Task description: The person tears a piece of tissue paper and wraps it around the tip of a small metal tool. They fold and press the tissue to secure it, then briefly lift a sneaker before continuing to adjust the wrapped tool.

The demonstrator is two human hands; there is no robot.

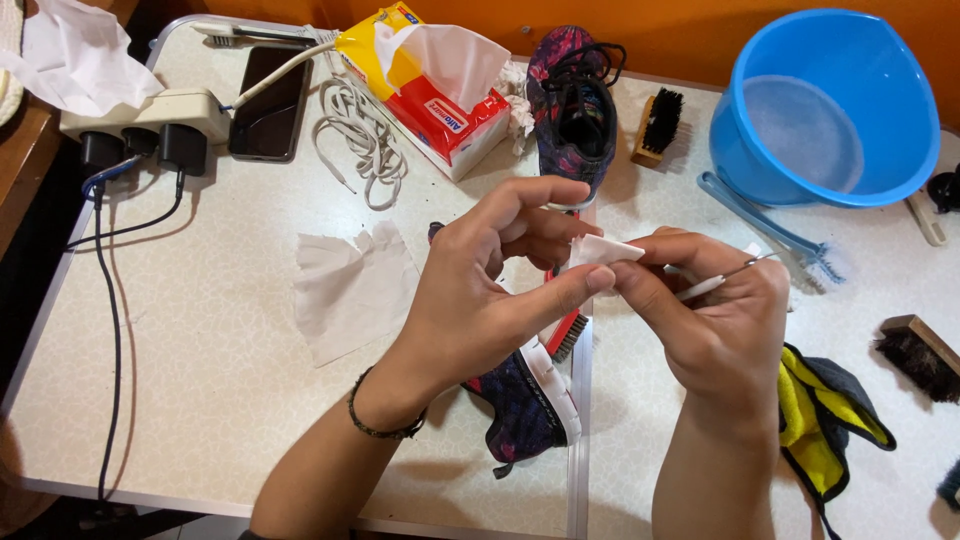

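Note:
My left hand [480, 290] and my right hand [715, 320] meet above the table's middle, both pinching a small white wad of tissue [603, 249]. My right hand also grips a thin white-handled tool [722, 276] with a metal tip pointing right. Under my hands lies a dark purple patterned shoe [525, 395] with a white sole, partly hidden by my left wrist. A second matching shoe [572, 110] stands at the back.
A torn tissue sheet [352, 285] lies left of my hands. Behind are a tissue box [430, 85], white laces [362, 135], a phone [270, 100] and a power strip [150, 115]. A blue basin [825, 105], brushes [655, 125] [920, 350] and a yellow-grey cloth [825, 420] are on the right.

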